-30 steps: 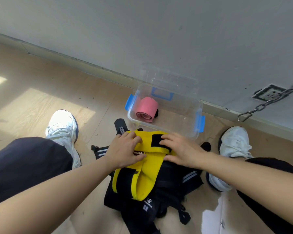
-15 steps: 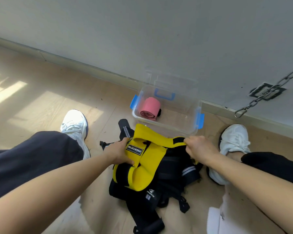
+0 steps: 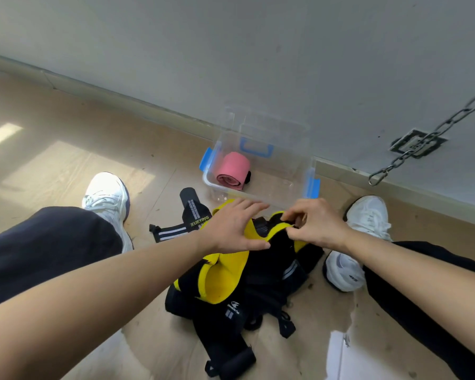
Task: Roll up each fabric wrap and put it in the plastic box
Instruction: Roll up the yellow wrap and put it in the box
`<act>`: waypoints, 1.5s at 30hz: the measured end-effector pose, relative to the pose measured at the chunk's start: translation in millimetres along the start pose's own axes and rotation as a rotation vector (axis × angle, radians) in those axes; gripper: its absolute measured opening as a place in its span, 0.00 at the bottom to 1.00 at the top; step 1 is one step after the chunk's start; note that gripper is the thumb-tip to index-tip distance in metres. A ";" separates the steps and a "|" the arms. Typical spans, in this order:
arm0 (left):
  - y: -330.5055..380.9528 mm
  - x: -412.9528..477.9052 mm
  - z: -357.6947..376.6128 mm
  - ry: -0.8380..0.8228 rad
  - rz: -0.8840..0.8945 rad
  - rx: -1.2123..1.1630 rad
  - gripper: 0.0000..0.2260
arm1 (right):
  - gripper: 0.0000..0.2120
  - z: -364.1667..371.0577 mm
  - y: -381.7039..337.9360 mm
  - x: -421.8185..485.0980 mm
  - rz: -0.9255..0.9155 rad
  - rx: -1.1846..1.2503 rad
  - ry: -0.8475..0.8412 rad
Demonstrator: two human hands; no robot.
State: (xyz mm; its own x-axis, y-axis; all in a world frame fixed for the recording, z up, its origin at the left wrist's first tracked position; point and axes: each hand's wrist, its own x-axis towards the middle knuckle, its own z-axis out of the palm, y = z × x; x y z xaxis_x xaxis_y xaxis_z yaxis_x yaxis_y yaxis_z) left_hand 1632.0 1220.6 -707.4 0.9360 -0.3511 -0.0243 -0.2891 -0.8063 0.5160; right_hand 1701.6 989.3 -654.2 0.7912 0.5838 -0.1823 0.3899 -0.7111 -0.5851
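Yellow wrap (image 3: 225, 275) lies under outspread left grip (image 3: 231, 226), right grip (image 3: 316, 223) pinching its edge.

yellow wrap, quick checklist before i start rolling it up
1. End of the yellow wrap gripped: ok, the right hand pinches it at the black patch.
2. Wrap steadied: ok, the left hand lies on it with straight fingers.
3. Wrap flat and straight: not ok, it is bunched and folded.
4. Wrap free of the black wraps under it: cannot tell.
5. Plastic box open: ok, no lid on it.
6. Room in the box: ok, only the pink roll lies in it, at the left end.
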 end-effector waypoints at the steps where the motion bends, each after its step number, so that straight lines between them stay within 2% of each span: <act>1: 4.9 4.9 -0.1 0.002 -0.002 -0.042 0.39 | 0.08 -0.5 -6.3 1.8 -0.037 0.028 0.029; 2: 8.1 8.7 -0.6 0.018 -0.005 -0.080 0.35 | 0.07 -0.9 -10.7 3.6 -0.055 0.070 0.058; 5: 6.7 13.5 -7.5 0.162 0.030 -0.097 0.14 | 0.06 -3.6 -11.3 9.2 -0.008 0.203 0.108; 6: 2.8 13.0 -9.7 0.198 0.046 -0.064 0.11 | 0.06 -4.7 -8.4 10.8 0.020 0.224 0.098; 10: -13.8 0.2 -12.9 0.252 0.119 0.113 0.15 | 0.14 1.5 10.1 11.2 0.137 0.163 -0.030; 15: -35.2 -21.6 -10.8 0.214 0.122 0.226 0.20 | 0.21 26.7 17.9 8.4 0.214 -0.032 -0.053; 18: -51.4 -29.9 -17.2 0.209 0.072 0.253 0.18 | 0.12 35.0 20.4 9.0 0.264 -0.043 -0.108; 20: -57.1 -34.7 -24.4 0.212 0.104 0.249 0.10 | 0.05 35.8 20.8 9.3 0.228 0.063 -0.151; 22: -53.3 -35.8 -33.2 0.230 0.099 0.211 0.06 | 0.04 29.9 14.3 12.8 0.169 0.178 -0.177; 25: -37.8 -24.0 -43.7 0.213 0.050 0.137 0.19 | 0.06 19.0 -1.1 23.3 0.078 0.283 -0.232; 27: -27.5 -10.1 -48.8 0.120 0.073 0.123 0.28 | 0.07 13.6 -12.8 28.9 0.019 0.328 -0.259; 28: -23.0 -3.6 -51.5 0.049 0.075 0.117 0.29 | 0.08 10.8 -17.9 30.6 -0.002 0.359 -0.248; 29: -19.3 1.6 -55.1 -0.016 0.067 0.100 0.26 | 0.08 7.9 -21.9 32.1 -0.013 0.399 -0.230; 32: -17.4 8.1 -66.8 -0.106 -0.037 -0.015 0.10 | 0.08 -0.3 -27.1 34.4 -0.017 0.424 -0.233; 35: -27.3 4.5 -80.7 -0.145 -0.107 -0.124 0.10 | 0.08 -1.8 -20.5 33.8 -0.001 0.338 -0.349; 40: -48.6 -4.2 -87.0 -0.063 -0.225 -0.203 0.08 | 0.14 0.8 -15.8 34.8 0.078 0.348 -0.430; 41: -51.6 -6.2 -85.4 -0.002 -0.239 -0.194 0.07 | 0.13 0.2 -17.2 35.6 0.077 0.339 -0.400; 43: -57.9 -13.2 -79.5 0.132 -0.284 -0.132 0.13 | 0.11 -2.6 -19.7 38.6 0.069 0.297 -0.306; 45: -59.6 -26.2 -74.6 0.166 -0.393 -0.124 0.19 | 0.09 -8.3 -21.4 42.9 0.100 0.301 -0.224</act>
State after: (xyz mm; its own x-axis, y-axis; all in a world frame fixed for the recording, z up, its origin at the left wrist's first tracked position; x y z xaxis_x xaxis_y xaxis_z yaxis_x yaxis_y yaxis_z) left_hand 1639.6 1313.4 -673.7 0.9924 0.0604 -0.1069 0.1125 -0.7963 0.5943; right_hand 1731.1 1026.4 -643.0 0.6829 0.6121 -0.3987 0.1340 -0.6415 -0.7553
